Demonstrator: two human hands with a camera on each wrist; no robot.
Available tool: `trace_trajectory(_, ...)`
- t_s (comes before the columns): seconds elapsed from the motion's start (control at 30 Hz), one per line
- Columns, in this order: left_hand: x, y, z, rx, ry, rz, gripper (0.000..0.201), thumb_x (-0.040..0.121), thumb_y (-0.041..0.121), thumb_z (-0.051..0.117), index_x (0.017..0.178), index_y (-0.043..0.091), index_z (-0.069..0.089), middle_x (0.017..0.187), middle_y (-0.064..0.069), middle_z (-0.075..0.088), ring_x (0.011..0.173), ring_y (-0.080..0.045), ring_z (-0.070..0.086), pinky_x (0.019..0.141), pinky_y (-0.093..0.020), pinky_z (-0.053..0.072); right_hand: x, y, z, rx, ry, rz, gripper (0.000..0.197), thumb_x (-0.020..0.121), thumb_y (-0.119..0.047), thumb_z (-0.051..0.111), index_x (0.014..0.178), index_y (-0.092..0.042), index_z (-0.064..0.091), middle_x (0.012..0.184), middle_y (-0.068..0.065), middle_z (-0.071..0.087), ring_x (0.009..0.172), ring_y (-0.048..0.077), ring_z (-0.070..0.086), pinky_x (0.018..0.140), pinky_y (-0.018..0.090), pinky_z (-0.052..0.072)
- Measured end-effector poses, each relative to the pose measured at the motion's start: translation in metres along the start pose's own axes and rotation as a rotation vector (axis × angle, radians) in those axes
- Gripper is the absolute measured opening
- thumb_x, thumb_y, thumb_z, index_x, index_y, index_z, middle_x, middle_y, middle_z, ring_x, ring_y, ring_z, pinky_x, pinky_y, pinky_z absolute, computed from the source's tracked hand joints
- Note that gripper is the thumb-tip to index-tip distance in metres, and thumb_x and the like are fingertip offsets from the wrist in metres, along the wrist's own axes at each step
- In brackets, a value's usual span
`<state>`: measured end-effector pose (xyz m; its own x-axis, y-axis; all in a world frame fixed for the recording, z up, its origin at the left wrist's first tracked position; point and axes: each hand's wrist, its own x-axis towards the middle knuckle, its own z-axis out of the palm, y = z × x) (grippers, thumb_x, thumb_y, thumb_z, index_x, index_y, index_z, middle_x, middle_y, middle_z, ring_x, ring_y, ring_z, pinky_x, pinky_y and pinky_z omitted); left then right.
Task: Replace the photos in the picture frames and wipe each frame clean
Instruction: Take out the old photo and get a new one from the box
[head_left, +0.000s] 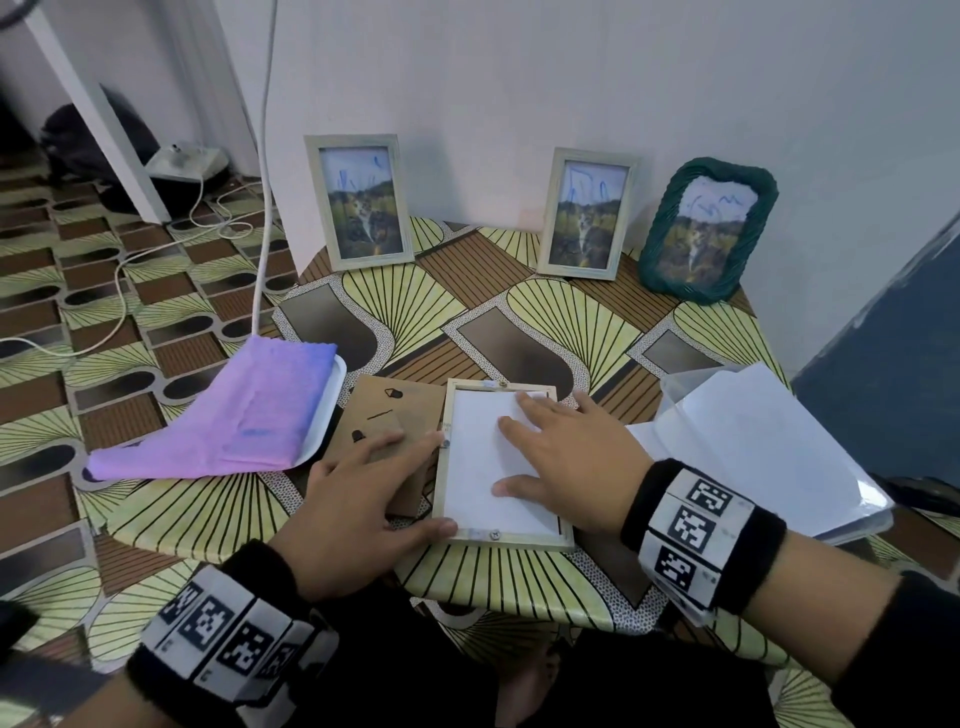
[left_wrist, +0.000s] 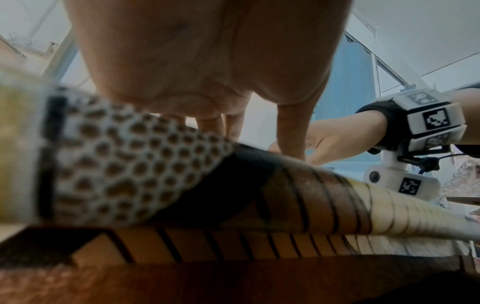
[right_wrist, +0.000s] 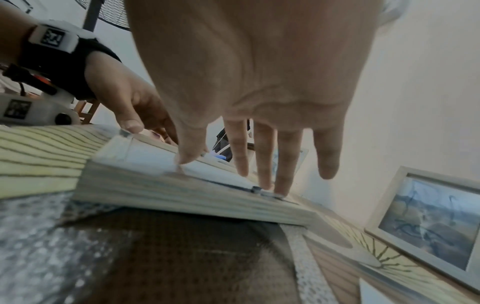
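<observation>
At the lower centre of the head view, a pale wooden frame (head_left: 503, 465) lies face down on the patterned tabletop (head_left: 545, 322), its back open and a white photo sheet (head_left: 488, 467) seated inside the rebate. The right hand (head_left: 566, 467) lies flat on that sheet with fingers (head_left: 524, 402) spread wide and straight, pressing rather than gripping; the right wrist view shows the fingertips reaching the far edge near a small metal tab (right_wrist: 255, 189). The left hand (head_left: 353, 499) steadies the frame's left rail, thumb at the near corner and fingers extended and slightly spread, resting partly on the brown cardboard backing (head_left: 387, 421) that lies just beside the frame to its left. The step in hand appears to be settling the new photo, and it will go best if the sheet is smoothed from the middle outward until all four edges sit under the lip, while the left hand stops the frame sliding. The backing should then go on squarely before any tab is turned. Pressing hard risks creasing the paper. A purple cloth (head_left: 249, 415) waits on a white tray (head_left: 332, 400) at middle left for wiping. Three frames with scribbled photos (head_left: 361, 202) stand against the wall at the top, and loose white sheets lie in a clear container (head_left: 769, 447) at right.
</observation>
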<state>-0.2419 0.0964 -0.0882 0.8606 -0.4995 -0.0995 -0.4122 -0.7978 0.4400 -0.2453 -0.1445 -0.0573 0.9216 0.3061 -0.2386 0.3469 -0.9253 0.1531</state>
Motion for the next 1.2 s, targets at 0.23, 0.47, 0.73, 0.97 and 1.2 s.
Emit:
trace_trajectory(0.23, -0.001, 0.0, -0.002, -0.021, -0.014, -0.018, 0.088, 0.063, 0.088, 0.035, 0.143, 0.061, 0.011, 0.153, 0.016, 0.032, 0.143, 0.009, 0.003, 0.112, -0.043, 0.022, -0.019, 0.018, 0.0, 0.087, -0.023, -0.094, 0.049, 0.095, -0.056, 0.045, 0.128, -0.023, 0.057, 0.138, -0.002, 0.051, 0.128, 0.021, 0.049, 0.114, 0.05, 0.023)
trace_trajectory(0.47, -0.001, 0.001, 0.0, 0.007, -0.008, -0.008, 0.086, 0.071, 0.084, 0.045, 0.146, 0.057, 0.012, 0.151, 0.017, 0.034, 0.143, 0.007, 0.004, 0.112, -0.043, 0.022, -0.02, 0.014, 0.003, 0.031, -0.013, -0.09, 0.054, 0.092, -0.06, 0.049, 0.132, -0.023, 0.049, 0.135, -0.003, 0.05, 0.126, 0.02, 0.049, 0.111, 0.049, 0.028)
trace_trajectory(0.73, 0.0, 0.002, 0.0, 0.014, 0.01, -0.005, 0.089, 0.067, 0.086, 0.038, 0.146, 0.055, 0.014, 0.151, 0.017, 0.035, 0.143, 0.006, 0.007, 0.11, -0.042, 0.025, -0.02, 0.018, 0.003, 0.119, 0.039, -0.042, 0.058, 0.083, -0.067, 0.057, 0.106, -0.015, 0.067, 0.115, -0.002, 0.058, 0.109, 0.022, 0.052, 0.095, 0.036, 0.042)
trace_trajectory(0.97, 0.001, 0.002, -0.001, 0.008, 0.011, 0.01, 0.083, 0.076, 0.077, 0.052, 0.146, 0.055, 0.013, 0.152, 0.014, 0.034, 0.143, 0.004, 0.007, 0.11, -0.045, 0.025, -0.03, 0.027, 0.02, 0.166, 0.07, -0.112, 0.062, 0.097, -0.057, 0.043, 0.14, -0.014, 0.05, 0.149, 0.004, 0.035, 0.14, 0.021, 0.032, 0.113, 0.036, 0.032)
trace_trajectory(1.2, 0.003, 0.008, -0.011, -0.026, 0.042, 0.071, 0.08, 0.076, 0.065, 0.066, 0.146, 0.042, 0.032, 0.141, 0.018, 0.046, 0.134, -0.005, 0.035, 0.108, -0.039, 0.036, -0.037, 0.03, 0.02, 0.413, 0.2, 0.004, 0.06, 0.088, -0.056, 0.061, 0.135, -0.02, 0.052, 0.135, -0.004, 0.047, 0.12, 0.016, 0.05, 0.099, 0.036, 0.045)
